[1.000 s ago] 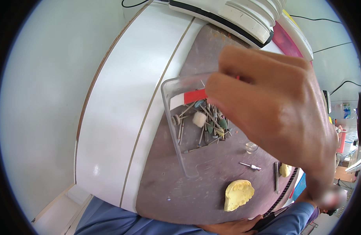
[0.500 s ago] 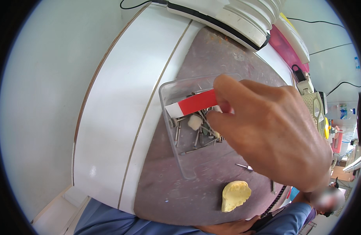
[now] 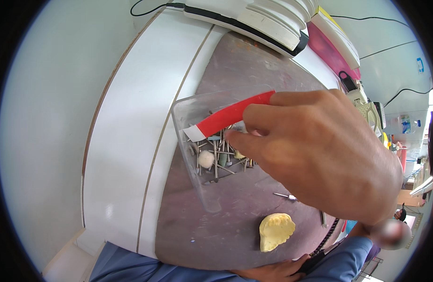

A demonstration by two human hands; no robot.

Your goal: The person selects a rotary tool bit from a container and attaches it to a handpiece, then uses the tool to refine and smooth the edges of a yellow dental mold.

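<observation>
Lying just left of the loosely curled right hand point(image 3: 320, 145), whose hold is hidden, are metal-shanked bits point(image 3: 223, 160).

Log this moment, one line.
right hand: over tray, by red-and-white strip, grip unclear | left hand: by table, grip unclear | yellow cast: on table | metal-shanked bits: in tray

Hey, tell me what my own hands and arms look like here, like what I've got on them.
Your bare right hand has no visible glove, ring or watch. A plain blue fabric sleeve shows on that arm. Your left hand, partly cut off by the lower edge, is ungloved too, with matching blue cloth along that arm.
</observation>
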